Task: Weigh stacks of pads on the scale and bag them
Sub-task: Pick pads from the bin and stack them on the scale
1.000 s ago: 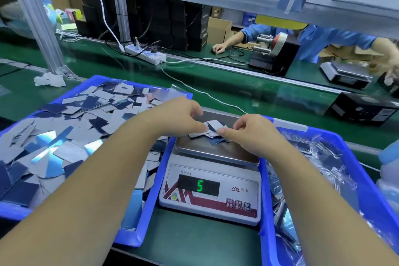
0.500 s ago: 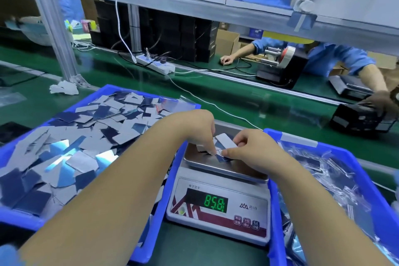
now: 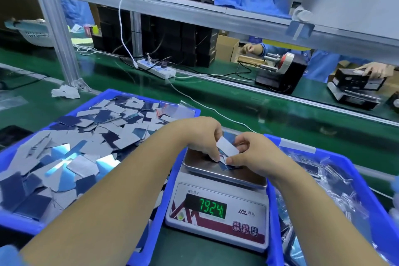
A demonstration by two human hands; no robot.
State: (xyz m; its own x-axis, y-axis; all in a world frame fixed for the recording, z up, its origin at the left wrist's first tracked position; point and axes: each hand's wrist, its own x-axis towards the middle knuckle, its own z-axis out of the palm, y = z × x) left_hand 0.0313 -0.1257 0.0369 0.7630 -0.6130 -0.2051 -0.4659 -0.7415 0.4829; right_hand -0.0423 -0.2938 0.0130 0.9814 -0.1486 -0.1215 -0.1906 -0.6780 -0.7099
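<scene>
A white digital scale (image 3: 218, 218) with a steel pan (image 3: 216, 171) stands between two blue bins; its green display reads 7924. A small stack of grey and blue pads (image 3: 227, 150) lies on the pan and is partly lifted at an angle. My left hand (image 3: 200, 136) pinches the pads from the left. My right hand (image 3: 254, 151) pinches them from the right, thumb low near the pan. The blue bin on the left (image 3: 155, 222) is heaped with several loose pads (image 3: 86, 136).
A blue bin (image 3: 336, 157) at the right holds clear plastic bags. Beyond lies a green conveyor with a white power strip (image 3: 156, 69) and cable. Another person's hands work across the belt at a tape dispenser (image 3: 280, 71) and a second scale (image 3: 354, 90).
Both hands have gathered the spread pads on the pan into a stack and tilted it up. The display went from 5 to 858 to 7924. The camera moved closer.
</scene>
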